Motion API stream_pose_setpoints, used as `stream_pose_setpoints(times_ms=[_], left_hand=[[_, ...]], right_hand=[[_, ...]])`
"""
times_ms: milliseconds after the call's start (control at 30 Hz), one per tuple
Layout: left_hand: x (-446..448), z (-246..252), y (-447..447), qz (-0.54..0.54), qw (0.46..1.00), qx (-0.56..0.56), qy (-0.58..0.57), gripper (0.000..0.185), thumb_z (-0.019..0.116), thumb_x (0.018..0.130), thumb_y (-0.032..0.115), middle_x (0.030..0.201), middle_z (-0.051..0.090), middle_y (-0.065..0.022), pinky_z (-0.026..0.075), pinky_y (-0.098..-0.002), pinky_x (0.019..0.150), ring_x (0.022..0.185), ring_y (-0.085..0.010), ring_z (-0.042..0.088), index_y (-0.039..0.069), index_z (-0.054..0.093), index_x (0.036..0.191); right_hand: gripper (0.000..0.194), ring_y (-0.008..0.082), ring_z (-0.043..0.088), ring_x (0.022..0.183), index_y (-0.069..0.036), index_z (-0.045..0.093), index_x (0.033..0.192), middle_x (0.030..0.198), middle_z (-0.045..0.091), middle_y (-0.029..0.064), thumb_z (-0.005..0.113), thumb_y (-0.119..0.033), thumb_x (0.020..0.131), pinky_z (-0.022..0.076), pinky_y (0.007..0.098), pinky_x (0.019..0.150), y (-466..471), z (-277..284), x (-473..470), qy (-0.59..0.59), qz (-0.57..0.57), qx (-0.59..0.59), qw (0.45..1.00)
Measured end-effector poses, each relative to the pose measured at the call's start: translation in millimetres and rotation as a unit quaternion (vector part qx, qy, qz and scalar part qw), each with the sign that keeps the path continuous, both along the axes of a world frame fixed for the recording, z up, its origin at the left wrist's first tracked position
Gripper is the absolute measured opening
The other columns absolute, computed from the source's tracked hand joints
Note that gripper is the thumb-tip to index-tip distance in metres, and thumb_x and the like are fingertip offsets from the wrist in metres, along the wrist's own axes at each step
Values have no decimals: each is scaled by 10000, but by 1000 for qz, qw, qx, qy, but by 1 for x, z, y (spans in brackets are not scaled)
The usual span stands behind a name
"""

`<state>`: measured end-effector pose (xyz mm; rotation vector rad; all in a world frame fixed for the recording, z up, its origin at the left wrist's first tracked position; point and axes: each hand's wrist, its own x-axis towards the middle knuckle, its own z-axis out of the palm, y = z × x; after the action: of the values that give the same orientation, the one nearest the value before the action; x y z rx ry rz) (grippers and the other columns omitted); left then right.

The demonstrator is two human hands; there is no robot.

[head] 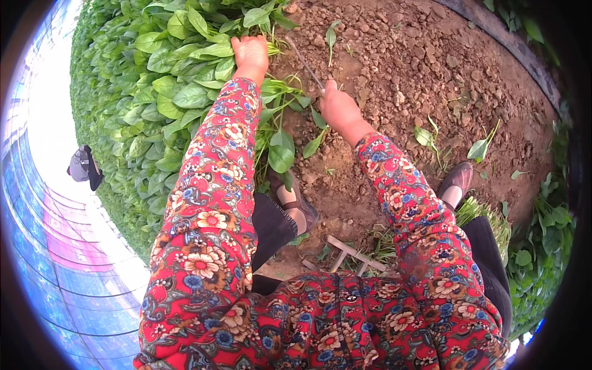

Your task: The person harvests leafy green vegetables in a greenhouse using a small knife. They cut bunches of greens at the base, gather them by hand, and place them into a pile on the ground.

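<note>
My left hand [251, 54] is closed around the stems of a bunch of spinach [212, 50] at the edge of the dense leafy bed. The stem ends [274, 47] stick out to the right of the fist. Held in my right hand [340, 110] is a thin long-bladed tool [304, 61], perhaps a knife. Its blade slants up and left, with the tip a little right of the stem ends and apart from them. The handle is hidden by my fingers. Below my left hand, more spinach plants [280, 150] lean over the soil.
Crumbly soil [384, 60] with scattered spinach leaves [481, 145] spreads to the right, bordered by a dark strip [504, 41]. A wooden stool [356, 253] is low before my body. Cut stems [478, 212] lie by my right leg. Another person [84, 166] is far left.
</note>
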<state>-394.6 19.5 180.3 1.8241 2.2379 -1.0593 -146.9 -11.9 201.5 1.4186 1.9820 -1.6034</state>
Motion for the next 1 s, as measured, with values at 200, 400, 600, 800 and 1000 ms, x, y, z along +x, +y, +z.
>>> stream_pose_setpoints(times_ms=[200,400,600,800,1000], left_hand=[[-2,9,-4,-22,997,45,-53,194,563,808,99,964,690,-75,402,-437,941,973,-240,646,118,625,991],[32,39,-10,13,992,40,-118,329,680,771,161,989,653,-113,485,-462,783,917,-302,665,100,541,1063],[67,60,-32,15,990,-31,-137,437,710,783,288,1040,628,-121,447,-474,836,1030,-288,615,114,523,1138],[80,63,-50,16,992,-41,-122,671,727,683,585,1075,634,-103,415,-435,881,1063,-274,582,97,549,1108],[77,47,-81,-29,996,-30,-73,615,837,628,400,1022,615,-71,387,-393,888,1001,-241,571,99,530,1067]], right_hand=[[243,420,648,717,12,414,1028,735,632,234,567,-134,907,534,499,651,-17,-4,24,86,-128,73,985],[247,426,641,694,-23,410,1037,742,636,224,576,-145,901,530,498,607,-47,4,91,103,-124,138,977],[330,426,641,702,-30,410,1103,762,645,230,603,-160,870,527,505,622,-64,10,103,28,-44,113,992],[225,395,651,670,-24,427,1041,737,639,219,557,-132,893,532,485,583,-71,3,84,-11,-24,132,991],[268,409,647,651,-24,413,1052,681,630,218,574,-156,883,525,505,586,-104,4,99,11,-43,75,996]])
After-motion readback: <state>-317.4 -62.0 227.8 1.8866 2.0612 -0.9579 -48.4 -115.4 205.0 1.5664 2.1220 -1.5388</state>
